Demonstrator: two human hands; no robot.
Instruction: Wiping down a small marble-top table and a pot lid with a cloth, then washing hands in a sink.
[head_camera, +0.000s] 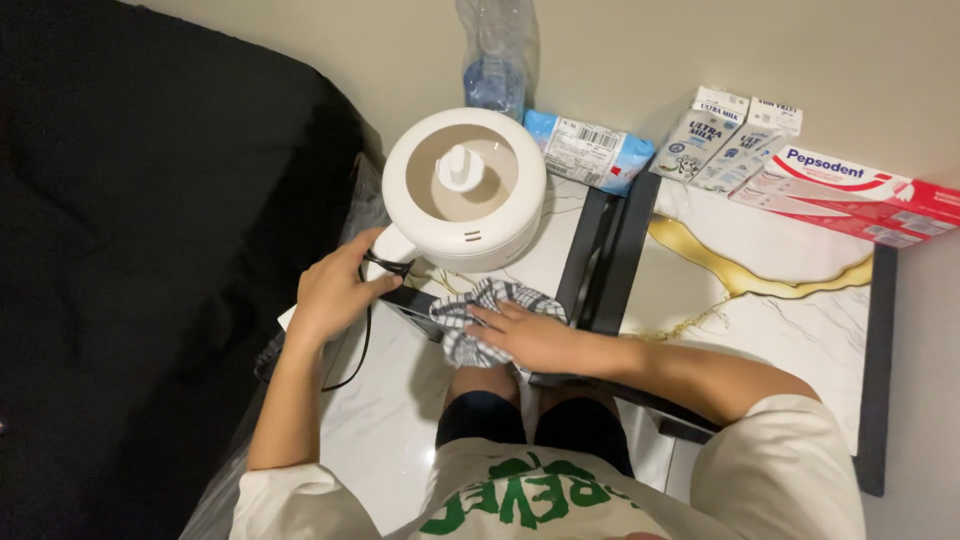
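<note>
A white round electric cooking pot (465, 190) with a knobbed lid stands on a small marble-patterned table (560, 215). My left hand (335, 290) grips the pot's white handle at its lower left, where a black cord hangs down. A black-and-white checked cloth (480, 315) lies on the table's front edge, and my right hand (530, 335) presses flat on it, just below the pot.
Against the wall stand a clear plastic bottle (495, 55), a light blue packet (590, 150), small milk cartons (725, 135) and red-and-white toothpaste boxes (850, 195). A second marble table with a gold vein (790, 290) sits to the right. A black bed (130, 240) fills the left.
</note>
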